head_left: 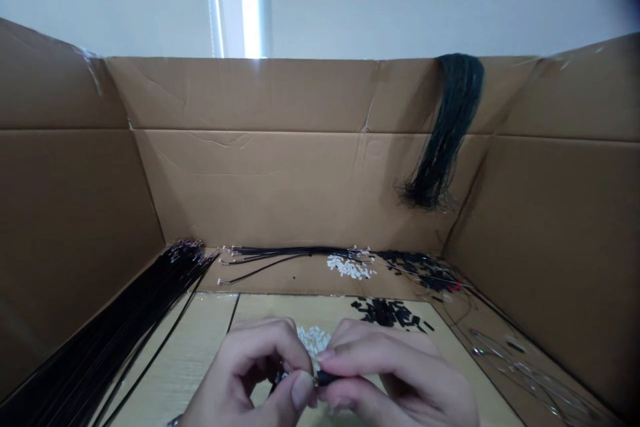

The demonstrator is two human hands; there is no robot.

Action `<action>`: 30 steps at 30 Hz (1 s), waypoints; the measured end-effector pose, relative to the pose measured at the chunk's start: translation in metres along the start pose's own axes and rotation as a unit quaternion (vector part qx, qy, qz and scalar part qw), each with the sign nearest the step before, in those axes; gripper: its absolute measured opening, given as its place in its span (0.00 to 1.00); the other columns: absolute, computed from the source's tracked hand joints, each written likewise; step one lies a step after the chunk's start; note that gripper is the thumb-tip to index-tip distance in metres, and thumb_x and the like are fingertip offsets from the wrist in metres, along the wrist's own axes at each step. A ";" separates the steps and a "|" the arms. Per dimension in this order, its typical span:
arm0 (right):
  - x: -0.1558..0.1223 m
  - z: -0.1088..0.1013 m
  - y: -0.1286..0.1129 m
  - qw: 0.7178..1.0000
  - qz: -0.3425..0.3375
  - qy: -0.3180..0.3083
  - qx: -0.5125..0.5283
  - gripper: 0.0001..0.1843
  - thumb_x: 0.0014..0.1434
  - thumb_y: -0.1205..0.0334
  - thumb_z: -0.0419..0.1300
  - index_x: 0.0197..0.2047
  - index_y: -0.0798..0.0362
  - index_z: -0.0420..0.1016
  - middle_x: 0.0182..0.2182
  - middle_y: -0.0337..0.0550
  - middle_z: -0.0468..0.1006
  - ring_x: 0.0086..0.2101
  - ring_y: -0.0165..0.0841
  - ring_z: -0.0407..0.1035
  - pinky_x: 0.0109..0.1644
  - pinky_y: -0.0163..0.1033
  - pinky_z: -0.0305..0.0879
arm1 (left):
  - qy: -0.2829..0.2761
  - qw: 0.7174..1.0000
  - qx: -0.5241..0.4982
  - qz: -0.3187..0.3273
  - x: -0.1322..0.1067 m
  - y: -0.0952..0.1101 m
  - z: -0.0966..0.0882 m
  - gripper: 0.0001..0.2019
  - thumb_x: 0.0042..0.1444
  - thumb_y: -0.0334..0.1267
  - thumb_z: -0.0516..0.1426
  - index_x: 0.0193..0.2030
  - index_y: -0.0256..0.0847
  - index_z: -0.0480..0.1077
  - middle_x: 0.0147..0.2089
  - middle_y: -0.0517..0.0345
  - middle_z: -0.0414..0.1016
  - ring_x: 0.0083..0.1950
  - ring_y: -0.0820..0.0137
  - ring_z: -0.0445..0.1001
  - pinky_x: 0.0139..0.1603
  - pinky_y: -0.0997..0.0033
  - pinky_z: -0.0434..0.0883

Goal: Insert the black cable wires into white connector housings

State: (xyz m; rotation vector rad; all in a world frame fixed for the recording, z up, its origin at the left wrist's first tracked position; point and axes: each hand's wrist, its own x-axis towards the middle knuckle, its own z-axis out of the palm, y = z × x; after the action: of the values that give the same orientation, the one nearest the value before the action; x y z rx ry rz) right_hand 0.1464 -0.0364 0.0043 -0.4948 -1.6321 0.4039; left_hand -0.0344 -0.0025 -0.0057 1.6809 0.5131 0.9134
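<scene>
Fingers (303,387) of both hands pinch small black connector (327,377), mostly hidden.

1. Brown cardboard walls (280,180) stand left, behind and right of the pale wooden tabletop (200,347).
2. Long bundle of black wires (125,327) lies along the foot of the left wall.
3. Short black wires with white ends (280,253) lie along the foot of the back wall.
4. Heap of small white connectors (350,268) lies just right of them, and the scatter of small black housings (420,267) is further right.
5. Second black heap (387,312) sits in front of those.
6. Smaller white heap (313,338) lies just behind the left hand (250,373) and right hand (395,373).
7. Hank of black wires (445,140) hangs over the top of the back wall, at its right end.
8. Thin metal wires (525,367) lie along the right wall.
</scene>
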 end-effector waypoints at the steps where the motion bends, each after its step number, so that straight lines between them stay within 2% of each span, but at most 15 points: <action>1: 0.000 0.001 0.000 1.000 0.005 -0.003 0.005 0.09 0.60 0.65 0.68 0.45 0.50 0.83 0.24 0.43 0.83 0.25 0.33 0.77 0.30 0.35 0.77 | -0.003 1.000 -0.005 0.003 0.000 0.000 0.000 0.22 0.62 0.56 0.58 0.27 0.39 0.65 0.27 0.63 0.63 0.23 0.78 0.60 0.29 0.74 0.62; 7: -0.004 0.001 0.001 0.999 0.021 -0.001 0.027 0.11 0.60 0.63 0.68 0.47 0.47 0.83 0.24 0.42 0.83 0.25 0.34 0.77 0.30 0.36 0.77 | -0.030 0.999 -0.038 -0.003 0.000 -0.002 0.000 0.20 0.64 0.54 0.57 0.29 0.39 0.66 0.29 0.62 0.62 0.19 0.81 0.59 0.17 0.79 0.54; 13: -0.005 0.001 -0.002 0.999 0.033 0.004 0.019 0.12 0.60 0.66 0.68 0.47 0.46 0.82 0.22 0.40 0.81 0.23 0.33 0.75 0.27 0.36 0.74 | -0.012 1.000 -0.012 0.012 0.000 0.001 0.003 0.21 0.63 0.53 0.58 0.27 0.38 0.64 0.26 0.64 0.60 0.19 0.81 0.58 0.17 0.80 0.56; 17: -0.005 0.000 -0.002 0.999 0.031 -0.010 0.010 0.12 0.60 0.66 0.68 0.48 0.47 0.82 0.23 0.40 0.81 0.24 0.34 0.76 0.28 0.36 0.75 | -0.017 1.000 -0.013 0.007 -0.001 0.002 0.004 0.21 0.64 0.53 0.57 0.28 0.38 0.66 0.27 0.63 0.61 0.19 0.81 0.59 0.16 0.82 0.56; 25: -0.004 -0.003 -0.005 0.997 0.076 -0.028 0.010 0.09 0.62 0.64 0.66 0.46 0.46 0.83 0.27 0.41 0.84 0.19 0.30 0.76 0.21 0.29 0.76 | -0.032 0.996 -0.046 -0.064 -0.004 -0.001 0.001 0.19 0.61 0.55 0.59 0.31 0.39 0.69 0.30 0.62 0.62 0.21 0.80 0.61 0.18 0.81 0.59; 30: -0.004 -0.005 -0.005 0.996 0.070 -0.044 0.043 0.10 0.63 0.64 0.65 0.48 0.45 0.83 0.27 0.42 0.84 0.22 0.30 0.77 0.23 0.28 0.77 | -0.024 0.994 -0.059 -0.087 -0.007 -0.001 0.001 0.19 0.60 0.55 0.60 0.32 0.40 0.71 0.29 0.61 0.63 0.22 0.78 0.62 0.19 0.80 0.62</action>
State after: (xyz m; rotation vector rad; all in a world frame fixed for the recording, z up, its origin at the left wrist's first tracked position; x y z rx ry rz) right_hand 0.1512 -0.0428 0.0038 -0.5344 -1.6629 0.6064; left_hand -0.0381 -0.0079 -0.0086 1.5227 0.5540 0.7594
